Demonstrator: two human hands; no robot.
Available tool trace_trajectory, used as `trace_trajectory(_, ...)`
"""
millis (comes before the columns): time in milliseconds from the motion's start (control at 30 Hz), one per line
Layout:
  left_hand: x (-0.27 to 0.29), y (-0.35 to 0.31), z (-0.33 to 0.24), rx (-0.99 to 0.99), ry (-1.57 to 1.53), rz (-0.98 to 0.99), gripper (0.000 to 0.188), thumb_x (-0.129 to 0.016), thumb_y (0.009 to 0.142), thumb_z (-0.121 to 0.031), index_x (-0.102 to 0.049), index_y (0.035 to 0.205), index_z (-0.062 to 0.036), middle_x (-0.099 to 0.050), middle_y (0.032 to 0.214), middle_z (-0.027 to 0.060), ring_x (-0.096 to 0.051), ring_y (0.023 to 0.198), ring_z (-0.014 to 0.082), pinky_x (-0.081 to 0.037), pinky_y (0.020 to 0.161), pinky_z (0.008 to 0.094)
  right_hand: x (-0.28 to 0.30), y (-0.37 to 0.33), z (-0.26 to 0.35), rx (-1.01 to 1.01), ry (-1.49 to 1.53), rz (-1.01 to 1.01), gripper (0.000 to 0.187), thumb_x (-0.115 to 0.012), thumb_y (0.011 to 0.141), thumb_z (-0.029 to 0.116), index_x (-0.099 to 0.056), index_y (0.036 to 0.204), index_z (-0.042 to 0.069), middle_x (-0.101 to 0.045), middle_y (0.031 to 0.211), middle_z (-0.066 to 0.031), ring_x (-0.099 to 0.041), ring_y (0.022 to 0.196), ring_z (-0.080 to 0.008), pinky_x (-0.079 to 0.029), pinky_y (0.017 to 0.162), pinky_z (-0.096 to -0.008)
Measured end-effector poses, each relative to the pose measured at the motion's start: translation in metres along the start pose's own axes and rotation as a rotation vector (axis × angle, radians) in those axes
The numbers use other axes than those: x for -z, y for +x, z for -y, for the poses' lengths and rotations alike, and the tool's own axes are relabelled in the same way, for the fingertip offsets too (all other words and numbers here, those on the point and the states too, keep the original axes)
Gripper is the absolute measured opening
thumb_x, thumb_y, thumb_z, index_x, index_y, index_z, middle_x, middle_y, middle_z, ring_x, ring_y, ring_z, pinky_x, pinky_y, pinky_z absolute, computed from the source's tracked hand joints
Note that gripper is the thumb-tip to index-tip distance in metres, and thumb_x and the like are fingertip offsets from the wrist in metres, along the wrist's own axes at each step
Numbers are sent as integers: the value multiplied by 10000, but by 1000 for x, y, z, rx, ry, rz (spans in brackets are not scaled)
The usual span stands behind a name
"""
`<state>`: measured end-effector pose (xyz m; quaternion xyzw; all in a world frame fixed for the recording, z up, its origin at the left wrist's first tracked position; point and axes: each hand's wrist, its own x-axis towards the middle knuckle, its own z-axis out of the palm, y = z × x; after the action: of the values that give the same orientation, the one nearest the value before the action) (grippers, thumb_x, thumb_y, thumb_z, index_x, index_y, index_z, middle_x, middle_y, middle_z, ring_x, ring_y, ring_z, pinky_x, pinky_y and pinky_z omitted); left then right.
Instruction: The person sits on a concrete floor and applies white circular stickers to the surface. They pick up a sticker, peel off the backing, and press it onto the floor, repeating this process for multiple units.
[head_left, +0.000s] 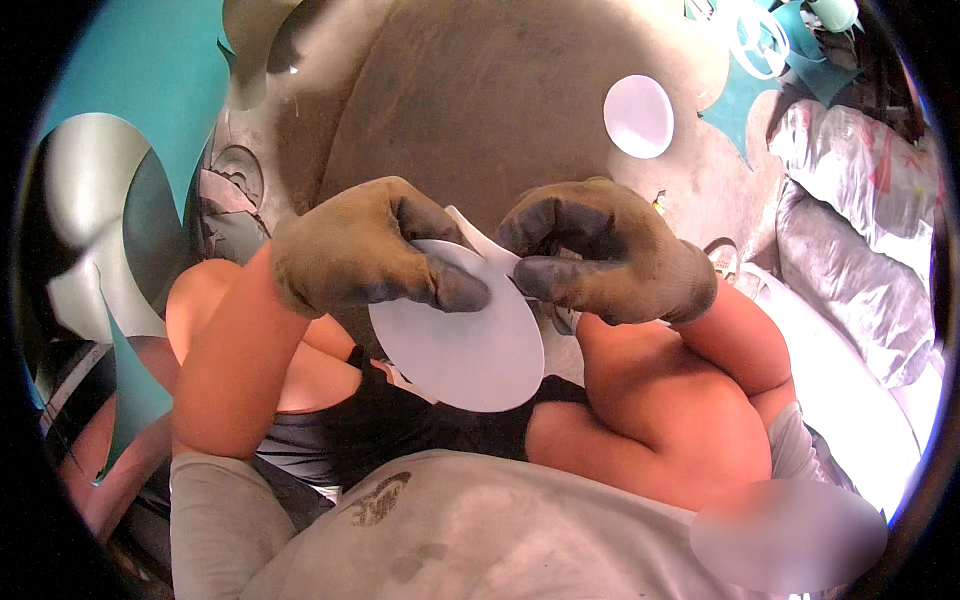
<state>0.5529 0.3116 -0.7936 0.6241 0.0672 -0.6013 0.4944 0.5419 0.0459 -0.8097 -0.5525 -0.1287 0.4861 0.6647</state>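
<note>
Both hands wear brown work gloves with dark grey fingertips and meet over my lap. My left hand [385, 255] grips a thin white disc [460, 350] near its upper edge, the thumb lying on its face. The disc hangs tilted below the fingers. My right hand [605, 255] is closed in a pinch at the disc's upper right edge. Between the two hands a narrow white strip [480, 240] stands up from that edge. Whether it is part of the disc or a separate piece, I cannot tell.
Another white disc [638, 116] lies on the floor ahead, beside a large brown sheet [450, 110]. Teal sheet offcuts [140, 70] with curved cut-outs stand at the left; more teal scraps [745, 110] lie at the far right. Stuffed translucent bags [850, 260] line the right side.
</note>
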Motion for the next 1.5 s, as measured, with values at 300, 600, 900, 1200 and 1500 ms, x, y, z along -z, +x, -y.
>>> trace_trajectory(300,-7,3,1,-24,-34,92,374,-938,729,-201,-802,986,33,-763,816,77,-711,686,142,-565,648,286,-5,-4,-14,139,54,0,276,-734,989,67,-663,1241,-21,-716,1067,-31,-633,976,-83,-542,859,-270)
trace_trajectory(600,-10,0,-4,-17,81,33,395,-945,728,-238,-804,975,37,-767,797,100,-727,695,153,-580,637,293,-4,-9,3,-68,234,49,265,-742,1001,112,-670,1220,-19,-713,1036,-21,-629,971,-79,-540,864,-269)
trace_trajectory(900,-12,2,3,23,-141,149,375,-955,615,-113,-807,938,8,-760,815,46,-688,683,123,-555,623,287,-9,-5,-17,137,179,36,248,-708,1013,107,-655,1229,-4,-697,1062,-19,-619,962,-86,-531,861,-266)
trace_trajectory(1200,-12,8,3,13,-89,2,440,-985,601,-132,-799,985,-24,-776,891,43,-712,797,128,-593,699,314,-3,-2,-3,-61,92,-42,243,-745,976,119,-680,1182,9,-721,1039,-36,-625,959,-84,-534,868,-272)
trace_trajectory(1500,-17,22,17,-60,-195,-306,328,-878,827,-215,-782,1027,26,-766,915,68,-693,789,140,-547,753,300,215,-101,-130,467,380,-1463,277,-690,1027,257,-687,1215,54,-713,1047,-53,-660,895,-150,-534,789,-303)
